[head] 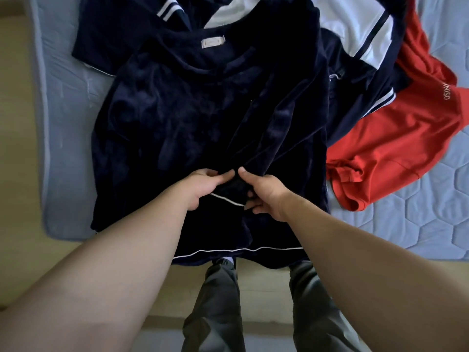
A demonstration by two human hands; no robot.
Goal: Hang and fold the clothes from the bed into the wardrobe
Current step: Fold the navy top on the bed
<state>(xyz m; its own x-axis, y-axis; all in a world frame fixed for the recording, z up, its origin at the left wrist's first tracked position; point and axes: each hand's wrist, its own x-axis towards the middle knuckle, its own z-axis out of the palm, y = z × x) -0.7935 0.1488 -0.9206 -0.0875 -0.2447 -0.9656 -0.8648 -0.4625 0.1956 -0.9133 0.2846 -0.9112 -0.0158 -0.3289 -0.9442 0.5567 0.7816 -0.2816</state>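
Observation:
A dark navy velvet top [193,118] with thin white piping lies spread flat on the bed, its neck label away from me and its hem hanging over the near edge. My left hand [203,186] and my right hand [264,194] meet at the middle of its lower front. Both pinch a bunched fold of the navy fabric between thumb and fingers. A navy and white jacket [355,26] lies under and behind the top. A red shirt [396,138] lies crumpled at the right.
The bed has a light blue quilted mattress cover [406,224]; its left edge [43,123] meets a beige floor [15,148]. My legs in grey trousers [218,301] stand against the bed's near edge. No wardrobe is in view.

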